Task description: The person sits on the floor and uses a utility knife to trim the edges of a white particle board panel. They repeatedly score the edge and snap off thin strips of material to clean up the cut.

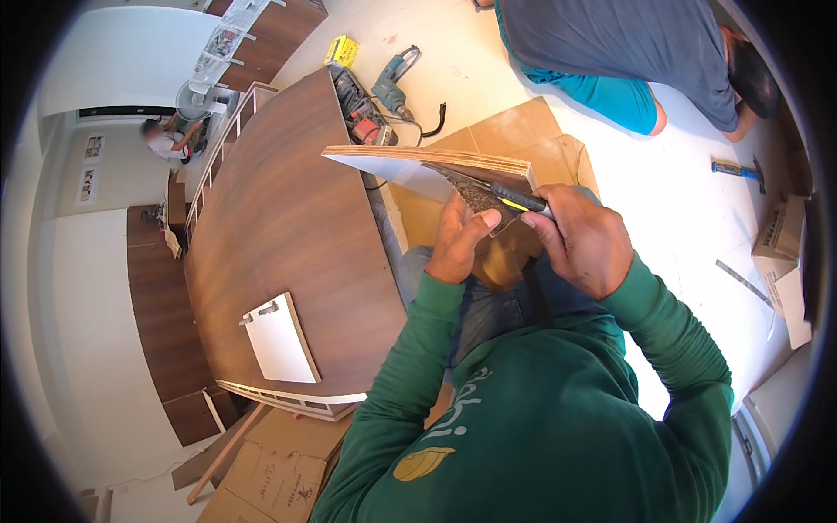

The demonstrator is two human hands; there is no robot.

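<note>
My left hand (462,237) grips a plywood board (436,157) by its lower part, thumb on the near side. The board is tilted, with its layered edge on top, a pale face at the left and a brown speckled patch by my thumb. In my right hand (586,240) is a file (514,197) with a black and yellow handle, fingers wrapped round its end. Its narrow dark blade reaches leftward, close along the board just below the layered edge. Whether the blade touches the board I cannot tell.
At my left stands a large brown wooden panel (279,218) with a small white board (282,340) on it. A power drill (394,87) and a tool case (356,109) lie ahead. Another person (619,52) kneels ahead right, near a blue-handled hammer (737,170). Cardboard (514,126) covers some floor.
</note>
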